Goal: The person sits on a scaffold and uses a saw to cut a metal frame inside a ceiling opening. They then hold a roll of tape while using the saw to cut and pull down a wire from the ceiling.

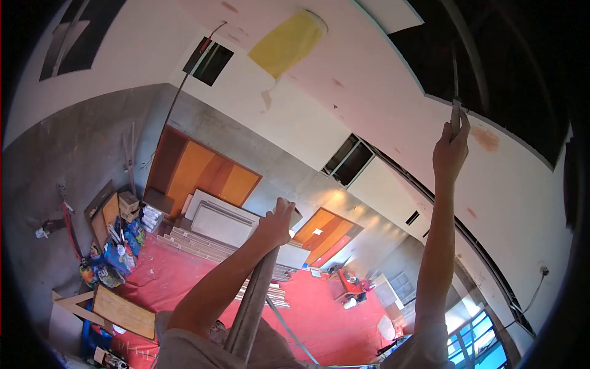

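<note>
My right hand [452,147] is raised to the ceiling, its fingers wrapped round the grey handle of a thin tool [455,115] whose shaft points up into the dark opening [491,55]. The tool is beside the cut edge of the white ceiling board [369,80]. My left hand [279,222], lower and near the middle of the view, is closed round the upper part of a grey metal pole [253,307]. The pole slants down past my left forearm. Part of the left fingers is hidden behind the pole.
Far below lies a red floor [307,307]. Stacked boards [218,224] lean near a wooden door [215,175]. Bags and boxes [126,243] stand at the left, beside a wooden-topped table [123,310]. A cable [534,295] hangs at the right. A yellow sheet [286,43] is on the ceiling.
</note>
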Available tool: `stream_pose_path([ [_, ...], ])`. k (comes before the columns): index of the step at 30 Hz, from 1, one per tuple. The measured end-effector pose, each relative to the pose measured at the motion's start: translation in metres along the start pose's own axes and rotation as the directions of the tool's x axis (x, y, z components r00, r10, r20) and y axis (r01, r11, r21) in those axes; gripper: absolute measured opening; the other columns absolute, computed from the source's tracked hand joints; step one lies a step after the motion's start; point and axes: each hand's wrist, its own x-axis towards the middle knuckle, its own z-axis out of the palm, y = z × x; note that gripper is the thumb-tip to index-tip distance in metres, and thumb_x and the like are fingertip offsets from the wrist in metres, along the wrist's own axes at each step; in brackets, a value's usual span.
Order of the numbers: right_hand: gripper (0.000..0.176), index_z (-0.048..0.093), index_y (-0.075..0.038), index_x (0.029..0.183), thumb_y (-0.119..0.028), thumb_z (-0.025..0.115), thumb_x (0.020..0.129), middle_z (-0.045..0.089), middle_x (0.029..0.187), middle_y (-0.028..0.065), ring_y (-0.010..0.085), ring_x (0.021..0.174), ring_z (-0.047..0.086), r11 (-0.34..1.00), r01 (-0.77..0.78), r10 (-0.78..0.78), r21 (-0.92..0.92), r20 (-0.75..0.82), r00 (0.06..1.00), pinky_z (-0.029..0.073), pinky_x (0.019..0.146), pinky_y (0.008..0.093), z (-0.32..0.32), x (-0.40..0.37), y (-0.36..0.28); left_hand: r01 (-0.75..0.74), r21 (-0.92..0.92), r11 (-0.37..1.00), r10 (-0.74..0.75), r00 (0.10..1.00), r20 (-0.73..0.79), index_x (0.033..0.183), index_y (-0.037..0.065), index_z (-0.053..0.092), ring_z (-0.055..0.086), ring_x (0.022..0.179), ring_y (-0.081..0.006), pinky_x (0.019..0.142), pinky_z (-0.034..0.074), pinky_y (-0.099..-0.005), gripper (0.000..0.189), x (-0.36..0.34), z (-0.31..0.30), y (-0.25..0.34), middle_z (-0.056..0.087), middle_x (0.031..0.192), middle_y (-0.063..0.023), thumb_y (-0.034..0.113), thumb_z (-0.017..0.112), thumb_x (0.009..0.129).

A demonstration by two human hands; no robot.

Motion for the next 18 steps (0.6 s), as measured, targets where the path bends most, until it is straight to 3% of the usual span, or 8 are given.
stream_pose_path([
  [12, 0.035, 0.048, -0.010, 0.132, -0.015, 0.052, 0.097, 0.067, 0.106, 0.0220, 0.0407, 0.093, 0.066, 0.999, -0.038, 0.039, -0.021, 0.005, 0.999, 0.051, 0.078, 0.0459, 0.006, 0.001, 0.002, 0.000, 0.002, 1.000, 0.000, 1.000, 0.004, 0.149, 0.014, 0.021, 0.059, 0.108, -0.0451, 0.087, 0.052, -0.0519, 0.093, -0.001, -0.004, 0.002, 0.017, 0.150, -0.0214, 0.007, 0.070, 0.070],
  [15, 0.035, 0.048, -0.010, 0.132, -0.016, 0.052, 0.098, 0.068, 0.102, 0.0209, 0.0386, 0.089, 0.067, 0.997, 0.056, -0.060, -0.060, -0.057, 0.997, 0.051, 0.076, 0.0449, 0.009, -0.001, 0.005, 0.008, -0.003, 1.000, -0.008, 1.000, 0.007, 0.149, 0.014, 0.021, 0.059, 0.107, -0.0448, 0.087, 0.052, -0.0520, 0.093, 0.001, -0.003, 0.002, 0.018, 0.150, -0.0209, 0.007, 0.070, 0.071],
  [18, 0.035, 0.048, -0.009, 0.132, -0.017, 0.052, 0.098, 0.068, 0.097, 0.0196, 0.0352, 0.084, 0.067, 0.996, 0.048, -0.053, -0.081, -0.058, 0.997, 0.051, 0.073, 0.0438, 0.007, -0.004, 0.003, 0.006, 0.001, 1.000, -0.006, 1.000, -0.004, 0.149, 0.014, 0.021, 0.059, 0.107, -0.0448, 0.086, 0.052, -0.0522, 0.093, 0.000, -0.002, 0.001, 0.018, 0.150, -0.0205, 0.007, 0.070, 0.071],
])
